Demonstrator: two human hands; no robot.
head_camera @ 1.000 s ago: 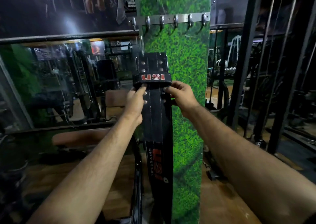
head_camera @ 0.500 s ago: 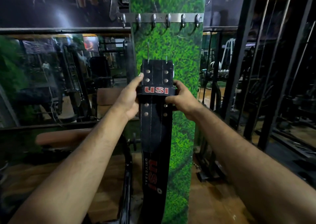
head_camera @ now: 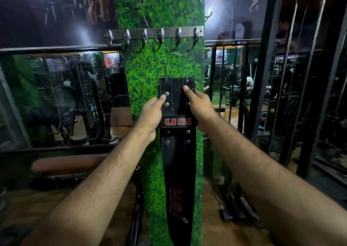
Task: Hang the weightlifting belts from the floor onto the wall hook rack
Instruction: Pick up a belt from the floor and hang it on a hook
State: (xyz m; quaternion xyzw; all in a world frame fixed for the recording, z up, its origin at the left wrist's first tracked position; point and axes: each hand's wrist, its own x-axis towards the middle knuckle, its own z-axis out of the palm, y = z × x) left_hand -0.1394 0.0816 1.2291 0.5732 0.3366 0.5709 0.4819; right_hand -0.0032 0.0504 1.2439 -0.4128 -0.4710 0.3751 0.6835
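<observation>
A black leather weightlifting belt (head_camera: 177,163) with red "USI" lettering hangs down in front of a green grass-patterned pillar (head_camera: 161,67). My left hand (head_camera: 152,114) grips its left edge near the top and my right hand (head_camera: 199,106) grips its right edge, both just above the red-lettered loop. Two thin buckle prongs stick up from the belt's top end. The metal hook rack (head_camera: 154,34) with several bare hooks is fixed across the pillar, well above the belt's top.
A mirror wall (head_camera: 56,99) with a black rail sits left of the pillar, a brown padded bench (head_camera: 67,164) below it. Black gym frames and bars (head_camera: 266,76) stand at the right. A chain and metal base (head_camera: 231,208) lie on the wooden floor.
Both hands have slid up the belt from the red-lettered loop toward its top end. The hook rack now sits lower in view as the head tilted upward.
</observation>
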